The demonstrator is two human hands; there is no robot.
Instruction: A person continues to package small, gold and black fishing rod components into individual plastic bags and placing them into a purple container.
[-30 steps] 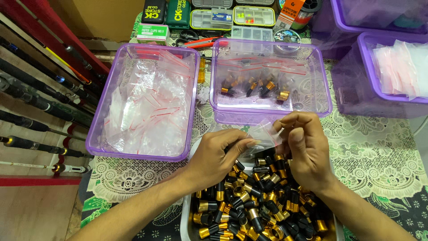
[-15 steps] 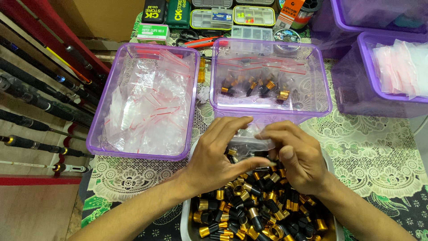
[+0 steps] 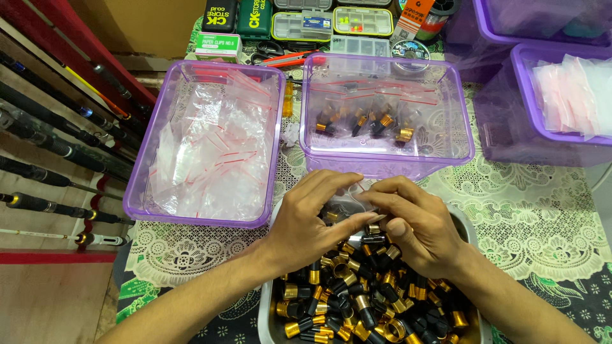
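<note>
Both hands meet over the metal tray (image 3: pixel 271 318) of black-and-gold caps (image 3: pixel 357 299): the left hand (image 3: pixel 312 220) and right hand (image 3: pixel 414 223) have their fingers pinched shut on a small clear bag (image 3: pixel 347 200), just in front of the purple bin (image 3: pixel 382 121) holding filled bags on the table (image 3: pixel 548 216).

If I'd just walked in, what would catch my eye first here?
Probably the metal tray at the bottom, heaped with black and gold cylindrical parts. Just above it, the left hand and right hand pinch a small clear bag together. Behind them stand two purple bins: the left bin holds empty clear bags, the right bin holds bagged parts.
</note>
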